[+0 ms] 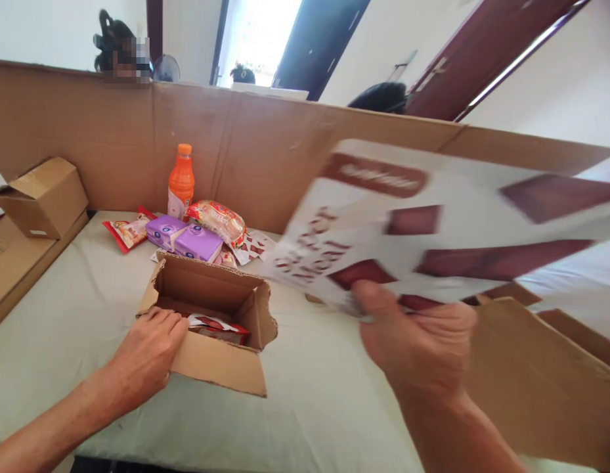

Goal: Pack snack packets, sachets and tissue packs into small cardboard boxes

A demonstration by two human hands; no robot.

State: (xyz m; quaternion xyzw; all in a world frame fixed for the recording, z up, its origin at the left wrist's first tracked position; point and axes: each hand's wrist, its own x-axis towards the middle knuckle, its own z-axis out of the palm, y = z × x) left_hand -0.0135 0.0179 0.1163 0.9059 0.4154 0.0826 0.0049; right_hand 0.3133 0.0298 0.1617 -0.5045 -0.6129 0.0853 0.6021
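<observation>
My left hand [152,345] is closed over the near left edge of an open cardboard box [218,368], with its fingers hooked inside the rim. Inside the box lies a white and red packet [218,327]; the rest of the inside is partly in shadow. My right hand [415,348] grips the lower edge of a large white paper bag [467,220], printed "Super Meal" with dark red shapes. The bag is raised to the right of the box, tilted and blurred by motion. Thumb on its front, fingers mostly hidden.
Behind the box lie purple tissue packs [199,243], a bread packet [218,220], a red snack packet [130,231] and a dark-red-patterned white packet [255,247]. An orange bottle [181,179] stands behind. Closed box [56,200] left, cardboard [545,374] right, cardboard wall [275,154] across the back.
</observation>
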